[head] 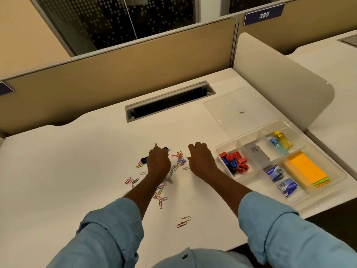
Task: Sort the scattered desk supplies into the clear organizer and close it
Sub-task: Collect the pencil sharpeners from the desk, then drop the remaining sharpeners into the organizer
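Both hands are down on the tabletop (77, 151) among the paper clips (179, 160), which lie scattered in a loose band from the middle of the desk back toward the person. The left hand (158, 161) is curled knuckles-up over the left part of the pile, beside a black binder clip (144, 160) and a small blue item (166, 148) at its far edge; its fingers are bent under, and whether they grasp anything cannot be told. The right hand (201, 159) rests just right of the densest cluster, fingers also curled toward the clips, and again no grasp shows. The two hands flank the pile, likely to rake the clips together, since loose clips are easier gathered in a bunch than picked up singly.

The organizer (340, 176) sits at the right edge, open, near the right hand. Its lid (231, 109) lies flat just behind it, off the tray, so the compartments stay reachable. The near-left compartment holds red, blue and black sharpeners (236, 161). Beside it is a grey box (256, 152). The far compartment holds a yellow and a blue tube (281, 143). The right one holds a sticky-note pad (305, 171), orange over green, and the middle front holds two staple packets (280, 179).

The clips appear to be the main thing left to sort, and closing comes after.
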Demonstrator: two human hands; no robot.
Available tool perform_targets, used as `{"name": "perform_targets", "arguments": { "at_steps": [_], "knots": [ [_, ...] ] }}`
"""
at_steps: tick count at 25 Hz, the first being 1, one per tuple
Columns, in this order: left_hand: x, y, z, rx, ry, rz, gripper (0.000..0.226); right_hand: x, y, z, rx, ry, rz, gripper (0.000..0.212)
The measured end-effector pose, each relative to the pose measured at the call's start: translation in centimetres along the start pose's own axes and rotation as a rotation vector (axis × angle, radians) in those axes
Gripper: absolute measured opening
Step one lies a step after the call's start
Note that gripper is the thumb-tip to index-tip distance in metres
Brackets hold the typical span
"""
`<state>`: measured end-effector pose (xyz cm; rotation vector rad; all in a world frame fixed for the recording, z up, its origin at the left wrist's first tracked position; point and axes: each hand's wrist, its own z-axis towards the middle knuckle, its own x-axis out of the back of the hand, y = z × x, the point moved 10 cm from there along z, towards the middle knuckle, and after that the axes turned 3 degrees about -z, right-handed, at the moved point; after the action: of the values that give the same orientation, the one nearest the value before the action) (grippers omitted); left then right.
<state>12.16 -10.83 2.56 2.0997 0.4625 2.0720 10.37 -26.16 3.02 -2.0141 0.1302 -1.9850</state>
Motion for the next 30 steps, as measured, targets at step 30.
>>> {"name": "perform_targets", "arguments": {
  "at_steps": [30],
  "knots": [
    [2.0,-3.4,1.4,-0.129,0.055,-0.431,0.024,-4.1,-7.3,3.3,-0.099,-0.019,-0.023,0.042]
  ]
}}
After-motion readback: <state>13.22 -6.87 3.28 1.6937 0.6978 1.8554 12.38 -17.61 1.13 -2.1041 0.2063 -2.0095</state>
